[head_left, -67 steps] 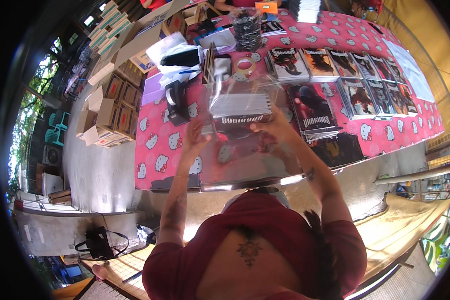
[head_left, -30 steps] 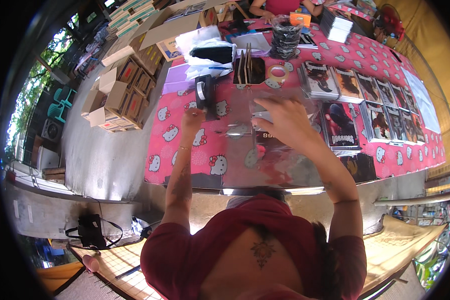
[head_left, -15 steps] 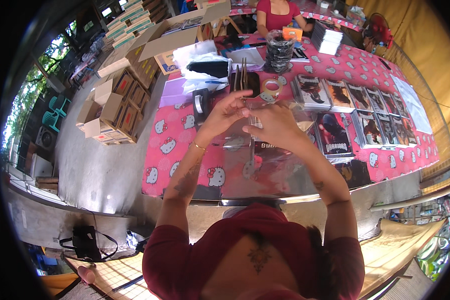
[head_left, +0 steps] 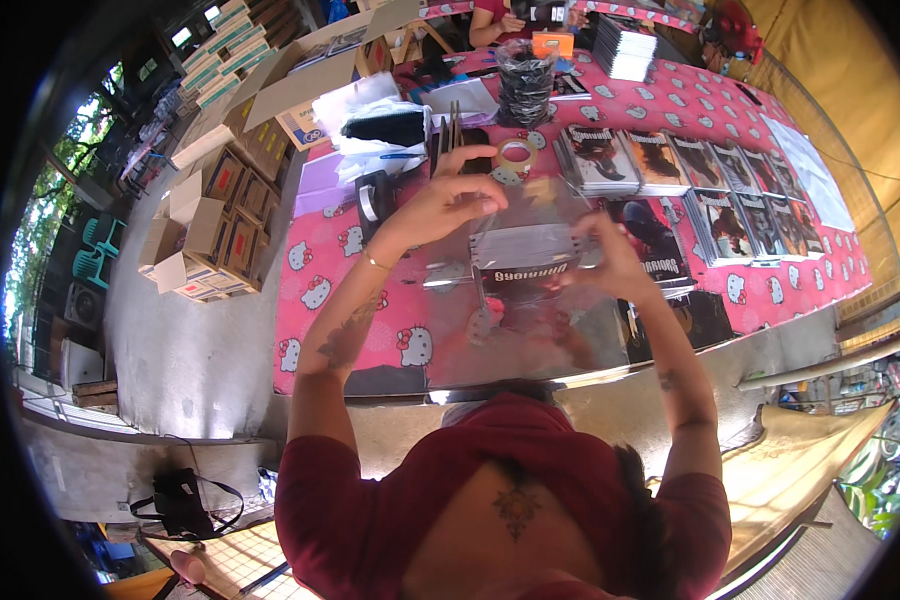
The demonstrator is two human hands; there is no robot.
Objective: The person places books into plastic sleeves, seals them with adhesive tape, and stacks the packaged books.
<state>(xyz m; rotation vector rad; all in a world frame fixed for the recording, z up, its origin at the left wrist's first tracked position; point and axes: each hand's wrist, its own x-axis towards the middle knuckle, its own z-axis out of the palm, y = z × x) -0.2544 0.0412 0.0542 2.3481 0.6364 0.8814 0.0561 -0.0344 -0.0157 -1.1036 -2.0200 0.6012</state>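
Note:
A small stack of notebooks [head_left: 525, 245] lies in front of me, white page edges upward and a dark cover band along the near side. Clear plastic film [head_left: 540, 345] spreads over and around it. At the stack's far left corner, my left hand [head_left: 450, 205] pinches the film's edge between thumb and fingertips, another finger raised. To the right of the stack is my right hand [head_left: 615, 262], its fingers apart and bent against the film. A roll of tape [head_left: 517, 155] lies just beyond the left fingertips. A black tape dispenser [head_left: 375, 200] stands beside my left wrist.
Stacked notebooks with picture covers [head_left: 730, 225] fill the table's right side. At the back are a black plastic-wrapped bundle [head_left: 525, 85], a white stack [head_left: 625, 48] and another person's hands. Cardboard boxes [head_left: 215, 225] stand on the floor at left.
My hands have moved apart, the right one shifting right and down with its fingers spreading. The notebook stack under the film now shows between them. The whole view has shifted slightly.

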